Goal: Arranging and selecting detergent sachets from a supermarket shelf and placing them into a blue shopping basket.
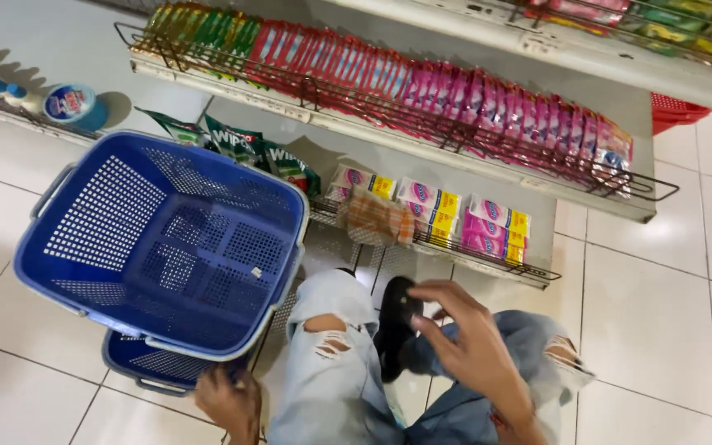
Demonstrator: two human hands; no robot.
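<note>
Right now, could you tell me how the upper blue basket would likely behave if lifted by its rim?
The blue basket is empty and perforated, so it is probably light. Its moulded plastic walls look stiff rather than floppy. It sits tilted on a second basket near the left hand, so it may slide or tip.

An empty basket (166, 243) sits tilted on top of a second basket (154, 367), both on the floor (653, 330) to the left of the person's knees (331, 330). The left hand (231, 404) is at the lower basket's near rim. The right hand (467, 338) hovers above the knees. Behind them, the bottom shelf (488, 264) carries packets (455, 216), and the shelf above (422, 148) carries a long row of sachets (422, 86). Bottles (10, 91) stand far left.
</note>
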